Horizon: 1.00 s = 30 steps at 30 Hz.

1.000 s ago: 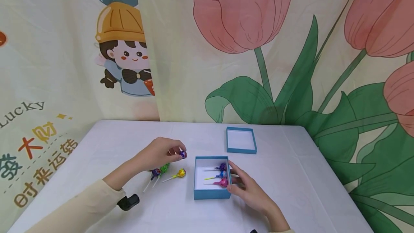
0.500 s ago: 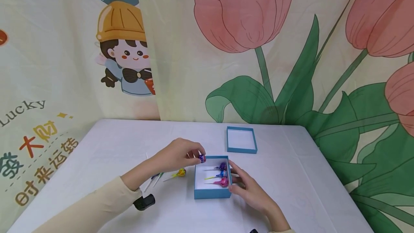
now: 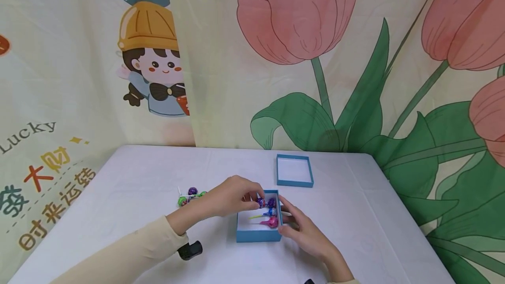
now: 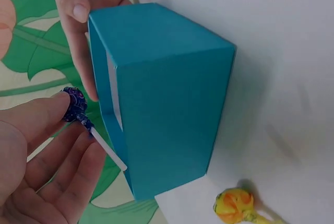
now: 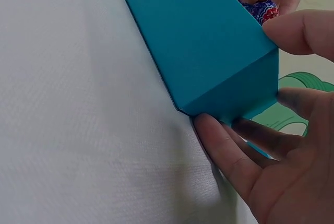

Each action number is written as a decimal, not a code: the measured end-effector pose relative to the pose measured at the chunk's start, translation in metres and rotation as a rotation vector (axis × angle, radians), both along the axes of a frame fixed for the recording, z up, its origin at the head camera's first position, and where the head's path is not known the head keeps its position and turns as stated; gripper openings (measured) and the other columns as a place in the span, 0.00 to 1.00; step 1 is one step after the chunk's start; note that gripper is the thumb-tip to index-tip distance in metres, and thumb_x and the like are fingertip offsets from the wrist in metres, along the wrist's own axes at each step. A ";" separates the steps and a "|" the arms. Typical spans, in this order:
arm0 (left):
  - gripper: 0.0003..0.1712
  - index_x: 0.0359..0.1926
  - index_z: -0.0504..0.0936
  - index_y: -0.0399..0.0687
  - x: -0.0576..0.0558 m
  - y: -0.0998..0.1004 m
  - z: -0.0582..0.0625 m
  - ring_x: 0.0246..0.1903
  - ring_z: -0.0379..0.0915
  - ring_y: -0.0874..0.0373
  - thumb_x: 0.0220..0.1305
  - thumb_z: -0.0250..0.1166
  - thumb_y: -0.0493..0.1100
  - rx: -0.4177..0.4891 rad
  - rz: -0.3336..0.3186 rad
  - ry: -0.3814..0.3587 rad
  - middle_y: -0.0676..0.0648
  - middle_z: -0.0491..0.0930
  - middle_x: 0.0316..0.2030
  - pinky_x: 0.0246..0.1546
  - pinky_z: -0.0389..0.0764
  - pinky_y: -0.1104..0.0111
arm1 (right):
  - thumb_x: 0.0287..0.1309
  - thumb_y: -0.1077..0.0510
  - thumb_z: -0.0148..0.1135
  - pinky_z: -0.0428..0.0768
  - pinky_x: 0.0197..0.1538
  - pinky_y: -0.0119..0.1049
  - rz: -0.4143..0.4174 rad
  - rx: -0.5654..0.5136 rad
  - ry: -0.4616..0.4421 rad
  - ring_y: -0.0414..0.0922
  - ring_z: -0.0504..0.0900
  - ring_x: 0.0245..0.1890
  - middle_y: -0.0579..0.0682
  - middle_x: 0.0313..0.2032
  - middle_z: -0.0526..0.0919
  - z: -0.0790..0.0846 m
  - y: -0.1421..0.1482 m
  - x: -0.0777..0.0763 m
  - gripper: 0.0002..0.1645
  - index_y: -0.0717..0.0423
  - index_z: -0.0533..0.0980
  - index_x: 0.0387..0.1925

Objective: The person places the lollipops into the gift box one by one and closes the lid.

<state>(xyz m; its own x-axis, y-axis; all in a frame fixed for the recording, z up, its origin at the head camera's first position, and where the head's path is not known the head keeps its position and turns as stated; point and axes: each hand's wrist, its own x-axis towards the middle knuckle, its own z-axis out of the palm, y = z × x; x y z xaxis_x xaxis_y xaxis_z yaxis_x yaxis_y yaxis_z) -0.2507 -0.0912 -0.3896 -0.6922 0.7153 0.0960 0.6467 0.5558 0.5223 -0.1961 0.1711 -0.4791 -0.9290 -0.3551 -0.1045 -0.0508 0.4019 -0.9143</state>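
Note:
My left hand [image 3: 236,194] pinches a purple-wrapped lollipop [image 4: 75,104] by its candy head, over the open blue box [image 3: 258,236]. Its white stick slants toward the box rim in the left wrist view. Inside the box, along the right wall, lie a dark purple lollipop [image 3: 272,203], a blue one [image 3: 270,212] and a pink one [image 3: 271,221], sticks pointing left. My right hand [image 3: 301,231] grips the box's right side, thumb at the near corner and fingers against the outer wall. The held lollipop partly hides the box's far left inside.
Behind the box lies its blue-rimmed lid [image 3: 295,184], white inside up. Several more lollipops [image 3: 192,191] are heaped left of the box, partly behind my left forearm. A yellow lollipop [image 4: 234,205] lies on the white-covered table [image 3: 355,214] beside the box.
My left hand has carried the purple lollipop rightward from the loose pile to over the box, uncovering the pile's far part. The right hand has stayed on the box.

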 end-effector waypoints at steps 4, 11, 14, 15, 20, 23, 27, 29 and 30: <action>0.11 0.52 0.89 0.49 0.001 0.006 -0.003 0.34 0.79 0.68 0.70 0.74 0.41 0.002 -0.034 0.005 0.57 0.88 0.36 0.39 0.82 0.74 | 0.72 0.46 0.65 0.72 0.71 0.64 0.013 -0.010 -0.002 0.57 0.76 0.70 0.58 0.77 0.67 0.001 0.001 0.000 0.48 0.34 0.53 0.85; 0.12 0.51 0.89 0.47 0.002 0.014 -0.008 0.35 0.79 0.68 0.69 0.74 0.40 0.008 -0.046 -0.008 0.55 0.89 0.36 0.40 0.83 0.73 | 0.73 0.45 0.64 0.72 0.71 0.62 0.030 -0.009 0.011 0.57 0.75 0.70 0.58 0.77 0.67 0.003 0.003 0.000 0.48 0.33 0.52 0.85; 0.11 0.50 0.89 0.47 0.003 0.017 -0.011 0.34 0.79 0.68 0.69 0.74 0.40 0.005 -0.049 -0.028 0.56 0.88 0.35 0.40 0.83 0.73 | 0.73 0.45 0.64 0.73 0.71 0.62 0.036 -0.013 0.009 0.57 0.75 0.70 0.58 0.77 0.67 0.003 0.003 0.000 0.47 0.33 0.52 0.85; 0.11 0.50 0.89 0.47 0.003 0.018 -0.011 0.33 0.79 0.68 0.69 0.74 0.40 0.004 -0.052 -0.033 0.56 0.88 0.35 0.40 0.83 0.73 | 0.73 0.45 0.64 0.73 0.71 0.62 0.036 -0.014 0.007 0.57 0.75 0.70 0.57 0.77 0.67 0.003 0.003 0.000 0.47 0.33 0.52 0.85; 0.08 0.48 0.89 0.47 0.006 0.023 -0.019 0.32 0.78 0.70 0.69 0.74 0.39 -0.001 -0.063 -0.059 0.58 0.87 0.33 0.37 0.81 0.76 | 0.73 0.45 0.63 0.73 0.70 0.62 0.036 -0.026 -0.004 0.58 0.75 0.70 0.58 0.78 0.65 0.002 0.003 0.001 0.47 0.33 0.52 0.85; 0.08 0.47 0.88 0.47 0.008 0.025 -0.024 0.31 0.78 0.71 0.69 0.74 0.39 0.001 -0.081 -0.062 0.58 0.87 0.33 0.37 0.81 0.77 | 0.73 0.45 0.63 0.74 0.70 0.62 0.036 -0.033 -0.011 0.58 0.75 0.70 0.59 0.78 0.65 0.001 0.003 0.001 0.48 0.34 0.52 0.85; 0.07 0.46 0.88 0.47 0.009 0.028 -0.029 0.31 0.78 0.72 0.68 0.74 0.38 0.010 -0.103 -0.051 0.57 0.87 0.33 0.36 0.81 0.77 | 0.73 0.46 0.63 0.74 0.70 0.62 0.039 -0.039 -0.012 0.59 0.75 0.70 0.60 0.78 0.64 0.002 0.003 0.001 0.47 0.36 0.52 0.85; 0.06 0.45 0.88 0.47 0.010 0.028 -0.031 0.31 0.78 0.71 0.68 0.74 0.38 0.017 -0.106 -0.048 0.57 0.87 0.33 0.36 0.80 0.77 | 0.73 0.46 0.63 0.74 0.70 0.62 0.041 -0.040 -0.008 0.59 0.75 0.70 0.60 0.78 0.64 0.002 0.003 0.001 0.48 0.36 0.52 0.85; 0.06 0.45 0.88 0.47 0.010 0.029 -0.032 0.31 0.79 0.71 0.68 0.74 0.37 0.020 -0.106 -0.051 0.57 0.87 0.33 0.36 0.80 0.77 | 0.73 0.46 0.63 0.74 0.70 0.62 0.042 -0.040 -0.007 0.59 0.75 0.70 0.60 0.78 0.64 0.002 0.003 0.002 0.48 0.36 0.51 0.85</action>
<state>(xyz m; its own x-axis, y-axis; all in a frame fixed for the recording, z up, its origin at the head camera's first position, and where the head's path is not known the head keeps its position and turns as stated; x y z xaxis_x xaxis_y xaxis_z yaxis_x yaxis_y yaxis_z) -0.2408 -0.0624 -0.4220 -0.6169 0.7832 0.0774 0.6736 0.4745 0.5667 -0.1944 0.1739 -0.4769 -0.9124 -0.3981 -0.0954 -0.0608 0.3622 -0.9301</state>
